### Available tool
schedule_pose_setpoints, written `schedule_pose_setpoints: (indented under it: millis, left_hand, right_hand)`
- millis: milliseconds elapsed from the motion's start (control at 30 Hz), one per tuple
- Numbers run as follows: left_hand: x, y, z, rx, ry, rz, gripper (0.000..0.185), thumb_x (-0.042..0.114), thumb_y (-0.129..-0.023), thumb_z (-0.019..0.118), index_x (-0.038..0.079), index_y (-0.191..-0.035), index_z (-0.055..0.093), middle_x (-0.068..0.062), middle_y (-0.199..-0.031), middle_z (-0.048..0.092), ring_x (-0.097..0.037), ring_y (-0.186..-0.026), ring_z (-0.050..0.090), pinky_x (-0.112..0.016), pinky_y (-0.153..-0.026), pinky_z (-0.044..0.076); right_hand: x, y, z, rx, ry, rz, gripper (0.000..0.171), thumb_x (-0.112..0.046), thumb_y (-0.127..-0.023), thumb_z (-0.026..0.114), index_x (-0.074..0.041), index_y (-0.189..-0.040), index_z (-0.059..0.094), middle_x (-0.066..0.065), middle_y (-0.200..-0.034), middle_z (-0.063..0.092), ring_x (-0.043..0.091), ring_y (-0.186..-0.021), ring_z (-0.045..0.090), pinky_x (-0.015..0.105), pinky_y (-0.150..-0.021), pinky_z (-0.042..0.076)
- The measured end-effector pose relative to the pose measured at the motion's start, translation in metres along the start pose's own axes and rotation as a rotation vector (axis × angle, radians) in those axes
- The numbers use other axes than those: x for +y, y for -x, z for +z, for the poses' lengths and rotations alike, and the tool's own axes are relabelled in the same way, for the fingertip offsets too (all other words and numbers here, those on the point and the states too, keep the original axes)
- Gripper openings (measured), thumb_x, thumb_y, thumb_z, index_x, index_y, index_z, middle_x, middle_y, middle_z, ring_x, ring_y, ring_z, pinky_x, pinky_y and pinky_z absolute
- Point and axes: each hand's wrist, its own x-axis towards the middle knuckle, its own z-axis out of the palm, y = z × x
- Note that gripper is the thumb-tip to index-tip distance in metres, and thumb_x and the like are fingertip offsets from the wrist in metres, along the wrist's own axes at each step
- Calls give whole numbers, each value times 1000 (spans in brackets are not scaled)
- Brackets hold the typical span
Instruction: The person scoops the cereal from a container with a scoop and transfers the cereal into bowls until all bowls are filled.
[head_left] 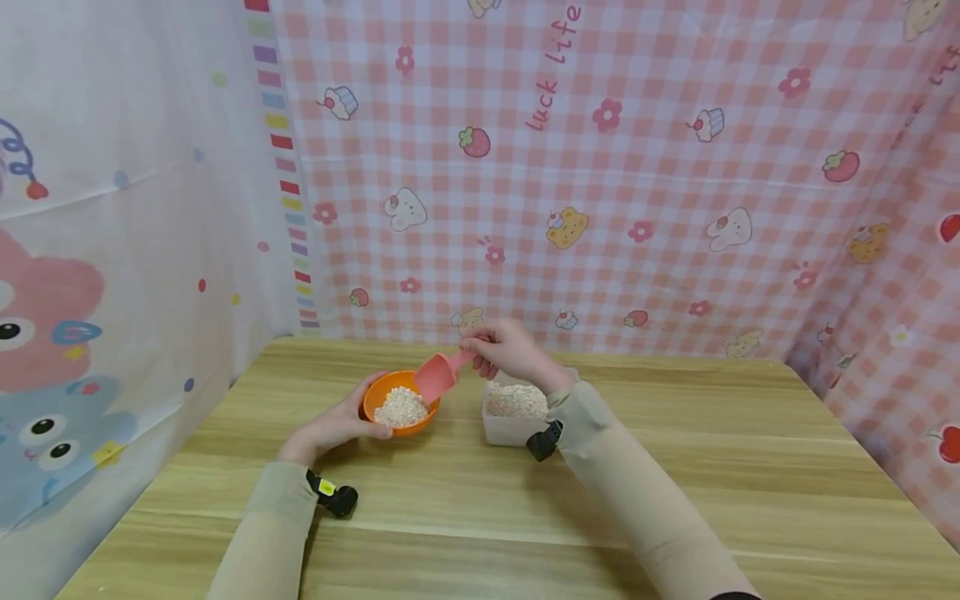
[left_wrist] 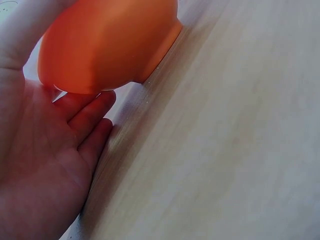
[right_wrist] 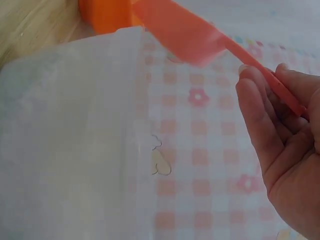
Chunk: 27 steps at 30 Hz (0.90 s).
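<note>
An orange bowl (head_left: 390,383) with pale, oat-like flakes (head_left: 402,410) in it stands on the table at the left. My left hand (head_left: 337,427) holds the bowl from its left side, thumb along the near side. In the left wrist view, the fingers of that hand (left_wrist: 45,150) reach under the curve of the orange bowl (left_wrist: 110,45). Between thumb and fingers, my right hand (head_left: 513,350) pinches the handle of a pink scoop (head_left: 437,379). The scoop's blade tilts down over the bowl's right rim. From the right wrist the scoop (right_wrist: 182,32) shows its outer face; its inside is hidden.
Right of the bowl, a translucent box (head_left: 506,431) of similar flakes (head_left: 517,401) stands beneath my right forearm. Both sit on a wooden table (head_left: 420,533). A checked pink cloth (head_left: 525,183) hangs behind, and a white printed one (head_left: 150,250) at the left.
</note>
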Motion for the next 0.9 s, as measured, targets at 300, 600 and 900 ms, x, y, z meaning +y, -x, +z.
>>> schedule_pose_setpoints:
  millis: [300,600,900]
  left_hand:
    - [-1,-1,1,1,0,7,105,17,-80,80,12,-155,8,-21,-157,12,-40,-140,16,-60,-112,10]
    - [-4,-2,0,10,-12,13,105,18,-79,80,11,-155,8,-20,-157,14,-39,-141,15,-60,-112,8]
    - [-4,-2,1,13,-21,14,104,18,-79,80,14,-155,10,-20,-156,16,-39,-141,16,-61,-112,9]
  right_hand:
    - [33,35,-33,153,-271,33,27,-9,-99,54,14,-107,65,15,-70,66,17,-54,63,35,-54,57]
    - [54,80,-71,292,-357,122,36,-15,-100,54,18,-113,60,11,-70,66,14,-55,63,31,-55,56]
    - [79,110,-94,395,-403,159,39,-14,-101,53,22,-116,54,6,-68,66,12,-57,63,30,-56,56]
